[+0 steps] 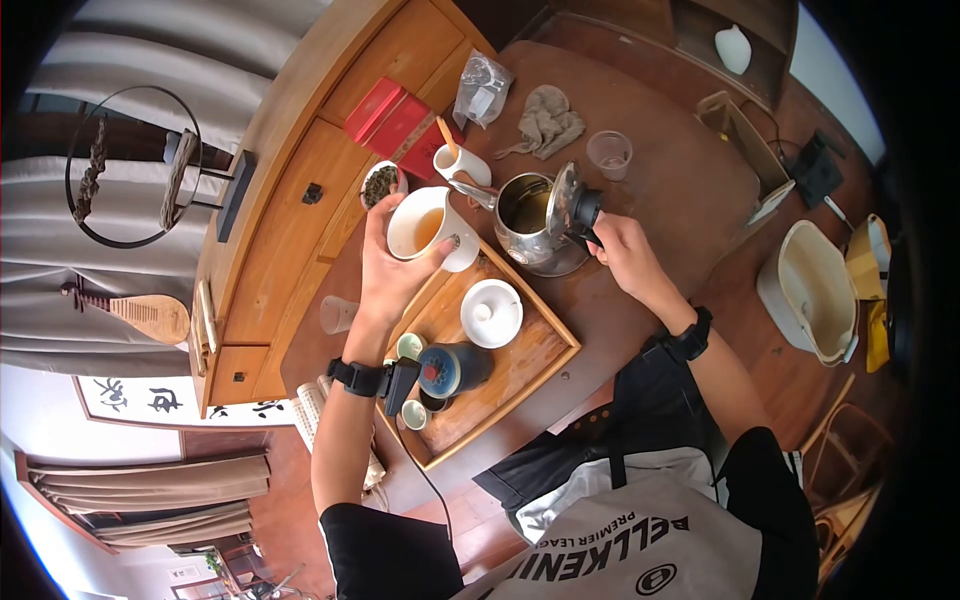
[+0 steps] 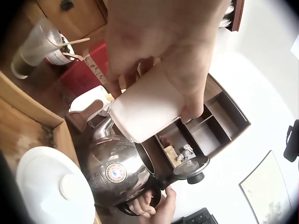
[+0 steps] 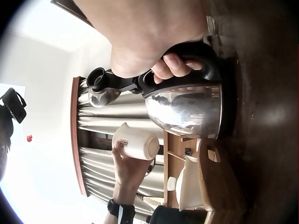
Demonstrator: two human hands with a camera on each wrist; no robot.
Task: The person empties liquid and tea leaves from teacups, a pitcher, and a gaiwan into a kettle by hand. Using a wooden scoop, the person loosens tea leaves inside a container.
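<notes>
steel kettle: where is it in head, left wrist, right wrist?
Head: kettle upper centre, lid open, right hand on its handle.
Left wrist: lower centre, below the left hand's white cup.
Right wrist: right of centre, sideways.
Shared landmark: the white cup.

Dark brown wooden table (image 1: 680,190), pretty crowded: steel electric kettle (image 1: 535,225) with lid flipped open, wooden tea tray (image 1: 535,365), crumpled grey cloth (image 1: 545,122), clear plastic cup (image 1: 609,153), red box (image 1: 392,122), clear foil packet (image 1: 482,88).
</notes>
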